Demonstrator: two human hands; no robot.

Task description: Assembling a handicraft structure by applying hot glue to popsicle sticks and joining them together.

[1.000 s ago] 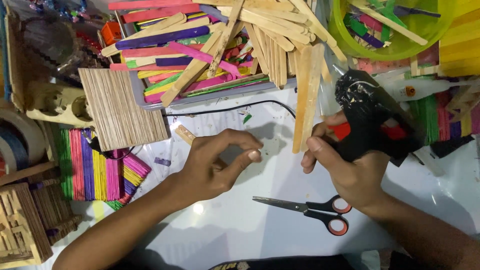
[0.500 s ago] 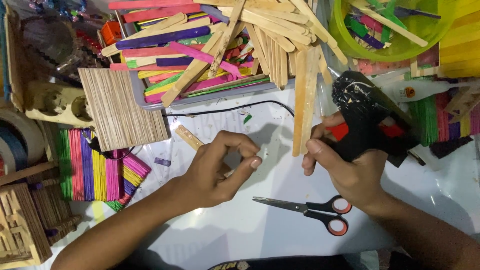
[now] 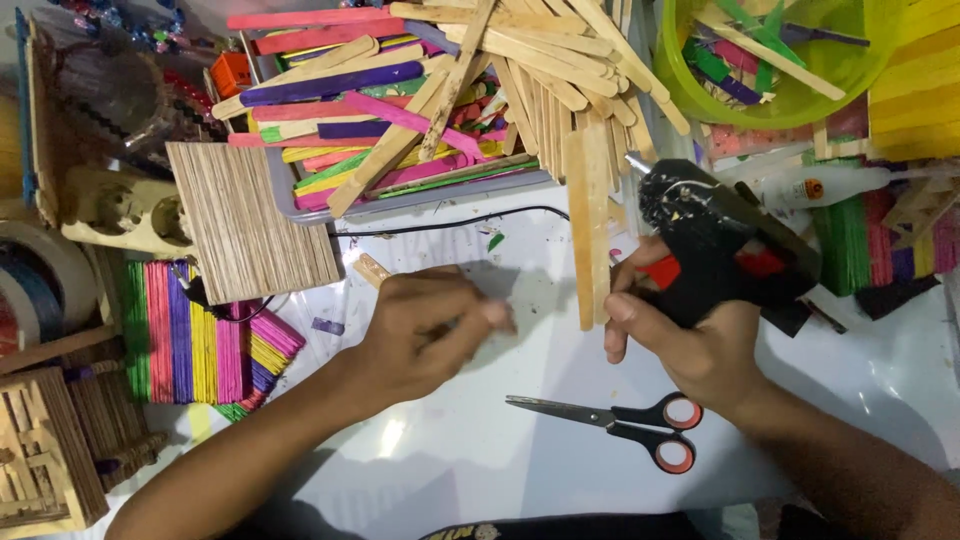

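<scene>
Glue gun [image 3: 720,250], black with a red trigger, sits at about three o'clock on the white table [image 3: 480,460], gripped in the right hand [image 3: 690,335]. That hand wraps around the handle, with one finger lying by the trigger and the nozzle pointing up toward eleven o'clock. Just to the gun's nine o'clock side, two plain wooden sticks [image 3: 588,225] lie lengthwise on the table, reaching up into the heap at twelve o'clock.

At the centre, the left hand [image 3: 430,330] is curled, thumb and fingertips pinched together; it is blurred, and I cannot tell whether it holds anything. A short wooden piece [image 3: 372,269] lies just at its eleven o'clock, and a thin black cord [image 3: 450,220] runs across the table above it.

Scissors [image 3: 620,420] with red-ringed black handles lie shut at five o'clock, below the right hand and apart from it. A tray [image 3: 290,200] heaped with plain and coloured sticks fills twelve o'clock. A green bowl [image 3: 770,105] of more sticks sits at one o'clock, with a white glue bottle [image 3: 830,185] lying below it. At nine o'clock a flat panel of joined sticks [image 3: 245,230] rests above a striped, many-coloured mat of sticks [image 3: 190,340].
</scene>
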